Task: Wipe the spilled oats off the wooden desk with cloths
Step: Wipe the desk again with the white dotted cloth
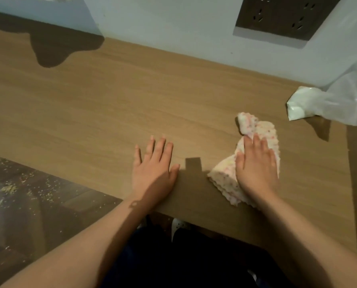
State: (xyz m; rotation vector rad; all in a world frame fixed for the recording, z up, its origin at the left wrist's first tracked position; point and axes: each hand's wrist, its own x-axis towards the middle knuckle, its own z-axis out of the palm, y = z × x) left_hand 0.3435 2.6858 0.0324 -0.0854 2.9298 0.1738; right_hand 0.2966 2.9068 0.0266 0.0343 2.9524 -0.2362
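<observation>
A pale speckled cloth (262, 129) lies crumpled on the wooden desk (94, 104), right of centre near the front edge. My right hand (256, 165) presses flat on the cloth with straight fingers. My left hand (153, 166) rests flat on the bare desk to the left of it, palm down, holding nothing. I see no oats on the desk top. Scattered oat flakes (9, 188) lie on the dark floor at the lower left.
A white plastic bag (327, 102) sits at the desk's right end against the wall. A dark socket panel (281, 17) is on the wall above. The desk's front edge runs just below my wrists.
</observation>
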